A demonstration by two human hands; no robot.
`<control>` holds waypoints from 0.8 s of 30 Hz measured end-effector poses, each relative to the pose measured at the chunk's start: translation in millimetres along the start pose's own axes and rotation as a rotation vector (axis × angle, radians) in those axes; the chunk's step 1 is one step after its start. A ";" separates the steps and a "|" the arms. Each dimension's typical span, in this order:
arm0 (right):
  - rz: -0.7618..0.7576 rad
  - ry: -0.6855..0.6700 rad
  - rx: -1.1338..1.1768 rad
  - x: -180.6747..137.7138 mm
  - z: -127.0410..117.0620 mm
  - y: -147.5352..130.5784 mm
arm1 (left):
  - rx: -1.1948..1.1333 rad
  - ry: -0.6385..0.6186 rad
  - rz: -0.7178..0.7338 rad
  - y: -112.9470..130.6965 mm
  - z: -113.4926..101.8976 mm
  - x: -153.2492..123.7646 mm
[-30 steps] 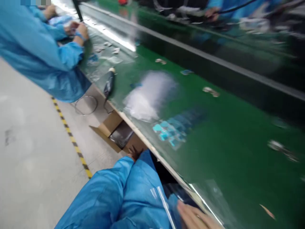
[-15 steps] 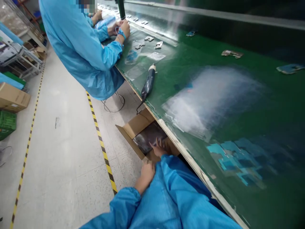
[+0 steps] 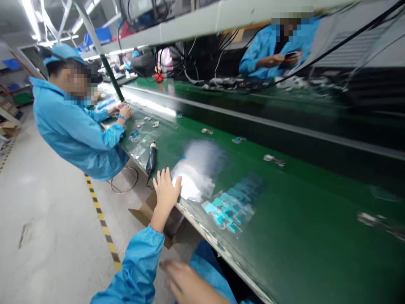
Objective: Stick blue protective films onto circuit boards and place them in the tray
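Note:
My left hand (image 3: 166,185) is raised at the front edge of the green table, empty, with its fingers spread. Its thumb is close to a stack of clear plastic sheets or bags (image 3: 193,185); whether it touches them I cannot tell. Lower down, my right hand (image 3: 186,278) is smeared by motion in front of my body, its fingers hard to make out. Beyond my left fingertips lies a dark electric screwdriver (image 3: 152,158). A clear sheet with blue-green pieces (image 3: 226,211) rests to the right of the stack.
Under the table edge stands an open cardboard box (image 3: 144,213). A co-worker in blue (image 3: 76,122) sits at the left, and another (image 3: 253,59) is across the bench. Small metal parts (image 3: 274,159) lie along the green tabletop (image 3: 300,236). A shelf (image 3: 196,25) with cables runs above.
My left hand has risen from beside the cardboard box to the table edge, fingers spread. My right hand has come out of the box towards my body. The view has tilted up.

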State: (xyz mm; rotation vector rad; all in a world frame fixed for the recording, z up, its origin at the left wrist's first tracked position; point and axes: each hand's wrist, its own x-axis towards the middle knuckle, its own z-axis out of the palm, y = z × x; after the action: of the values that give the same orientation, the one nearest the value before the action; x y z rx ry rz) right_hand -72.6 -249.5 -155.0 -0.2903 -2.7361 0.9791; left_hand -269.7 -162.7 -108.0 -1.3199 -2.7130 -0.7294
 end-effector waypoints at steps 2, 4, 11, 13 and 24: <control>-0.077 -0.054 0.165 -19.4 -47.6 -9.4 | 0.089 -0.045 -0.005 11.1 3.7 21.2; 0.122 0.041 0.112 -12.2 -114.7 7.0 | 0.097 -0.043 0.007 15.4 10.8 29.9; 0.825 0.122 -0.270 142.8 -259.3 134.2 | 0.113 -0.083 0.098 19.8 21.1 59.0; 0.837 0.128 -0.307 167.5 -240.0 149.7 | 0.108 -0.101 0.115 18.4 19.0 58.4; 0.572 0.041 -0.383 153.1 -151.5 125.1 | -0.984 0.024 -0.588 -29.3 -2.1 -42.6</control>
State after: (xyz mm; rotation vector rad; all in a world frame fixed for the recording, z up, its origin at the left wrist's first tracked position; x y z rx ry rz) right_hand -164.1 -24.5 -99.9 -1.1898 -2.8371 0.5235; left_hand -264.9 -210.3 -127.6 -0.4486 -2.7698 -2.2893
